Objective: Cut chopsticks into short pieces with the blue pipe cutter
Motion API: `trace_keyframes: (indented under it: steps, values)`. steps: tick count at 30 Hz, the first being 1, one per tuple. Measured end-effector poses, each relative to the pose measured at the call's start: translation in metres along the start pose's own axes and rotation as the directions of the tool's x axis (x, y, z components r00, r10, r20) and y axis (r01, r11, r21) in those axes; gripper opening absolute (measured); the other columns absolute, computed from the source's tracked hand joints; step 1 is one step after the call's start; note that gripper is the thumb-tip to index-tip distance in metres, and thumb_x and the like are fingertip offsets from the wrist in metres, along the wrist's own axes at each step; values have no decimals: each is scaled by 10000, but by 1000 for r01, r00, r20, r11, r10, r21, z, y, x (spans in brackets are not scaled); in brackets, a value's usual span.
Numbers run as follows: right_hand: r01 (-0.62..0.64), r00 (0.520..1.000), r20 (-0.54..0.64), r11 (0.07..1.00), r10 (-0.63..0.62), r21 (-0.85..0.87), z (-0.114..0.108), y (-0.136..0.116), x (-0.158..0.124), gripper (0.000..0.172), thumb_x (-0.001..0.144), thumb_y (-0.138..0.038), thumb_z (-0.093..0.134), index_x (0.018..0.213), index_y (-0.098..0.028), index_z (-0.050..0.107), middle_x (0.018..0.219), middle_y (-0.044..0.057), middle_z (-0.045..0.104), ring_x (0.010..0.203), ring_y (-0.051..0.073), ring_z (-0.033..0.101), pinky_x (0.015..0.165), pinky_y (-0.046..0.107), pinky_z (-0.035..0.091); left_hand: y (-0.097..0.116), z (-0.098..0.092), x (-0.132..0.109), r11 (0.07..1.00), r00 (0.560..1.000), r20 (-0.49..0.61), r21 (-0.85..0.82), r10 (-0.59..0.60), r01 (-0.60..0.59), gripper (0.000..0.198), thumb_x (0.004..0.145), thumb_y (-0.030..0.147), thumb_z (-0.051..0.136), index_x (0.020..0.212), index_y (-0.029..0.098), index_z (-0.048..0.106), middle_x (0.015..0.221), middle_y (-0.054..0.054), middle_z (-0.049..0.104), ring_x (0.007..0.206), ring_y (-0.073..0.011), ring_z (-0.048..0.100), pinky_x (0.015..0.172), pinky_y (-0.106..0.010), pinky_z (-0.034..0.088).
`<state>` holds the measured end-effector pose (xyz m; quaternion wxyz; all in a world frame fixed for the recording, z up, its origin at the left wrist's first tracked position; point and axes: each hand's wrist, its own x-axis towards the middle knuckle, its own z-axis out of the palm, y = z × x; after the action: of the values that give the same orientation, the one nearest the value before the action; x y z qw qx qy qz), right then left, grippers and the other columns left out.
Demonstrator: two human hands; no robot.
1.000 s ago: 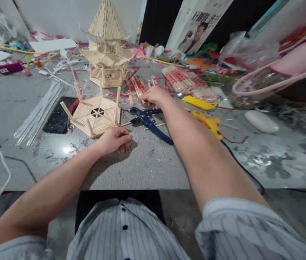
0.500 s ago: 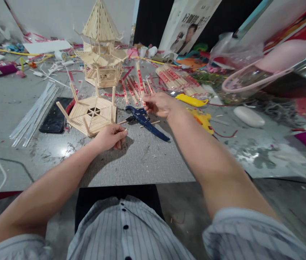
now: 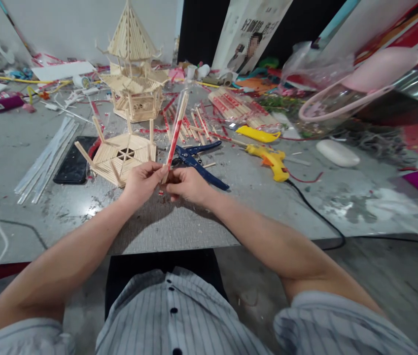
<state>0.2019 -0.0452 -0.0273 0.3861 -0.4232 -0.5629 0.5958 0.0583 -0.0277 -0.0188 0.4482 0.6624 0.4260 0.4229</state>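
A wrapped pair of chopsticks (image 3: 177, 132) in a clear, red-printed sleeve stands tilted between my two hands. My left hand (image 3: 141, 183) pinches its lower end. Against the same end, my right hand (image 3: 190, 185) is closed, its fingers touching the sleeve. Just left of them lies a hexagonal base (image 3: 110, 154) of wooden sticks with several upright posts. A dark blue hand cutter (image 3: 209, 175) rests behind my right hand. Beyond it are loose wrapped chopsticks (image 3: 203, 123). My fingers hide the chopsticks' lower tip.
A wooden stick pagoda (image 3: 137, 91) stands behind the base. At left lie a black phone (image 3: 69, 166) and clear glue sticks (image 3: 46, 162). To the right are a yellow glue gun (image 3: 274, 161) with its cord, a yellow tool (image 3: 259, 134) and a white oval object (image 3: 337, 153).
My right hand has come back toward me and left, bringing the wrapped chopsticks to my left hand. The glue gun, partly covered before, is now in full view.
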Motion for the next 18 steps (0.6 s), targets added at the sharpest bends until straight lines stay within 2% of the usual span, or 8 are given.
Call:
trace_keyframes:
  steps: [3,6,9,12,15,18]
  values:
    - [16,999,-36,993,-20,-113,0,1,-2,146,625,-215,685,565,-154,567,422,-61,493,346,62,456,371,194,341,-2,2,-1,999,999,41,47,16,-18,235,773,363,567,745,138,625,607,12,564,520,-63,454,491,-183,387]
    - [35,998,-51,978,-47,-207,-1,4,-3,124,675,-209,618,574,-160,566,423,-56,490,360,69,457,399,207,346,-4,4,-2,993,998,64,111,26,-33,244,785,368,550,774,135,623,648,-5,591,542,-74,474,503,-190,388]
    - [75,995,-33,931,-92,-358,-4,6,-3,188,729,-231,560,553,-164,549,414,-50,475,379,71,449,436,218,345,-5,4,-1,976,997,54,208,54,-64,231,802,356,529,775,139,603,660,-7,589,568,-81,483,521,-192,384]
    - [143,982,-47,879,-184,-455,-12,4,-1,244,732,-298,602,535,-163,554,441,-43,470,435,66,437,466,219,328,-5,3,0,959,997,31,273,70,-76,220,824,338,502,754,143,575,652,-4,583,574,-80,487,527,-186,377]
    - [198,938,-216,930,-271,-309,-24,-1,1,241,729,-406,635,663,-179,591,552,-34,519,457,64,431,454,225,324,-4,2,1,977,998,64,211,-5,-9,245,842,375,477,781,146,540,662,-10,597,509,-69,498,488,-181,376]
    - [324,844,-425,943,-326,-80,-38,-6,2,294,780,-513,561,828,-223,578,676,-32,538,427,55,417,413,233,306,-5,3,1,987,980,167,135,-107,85,242,847,393,468,788,160,491,666,-12,608,431,-61,490,436,-183,368]
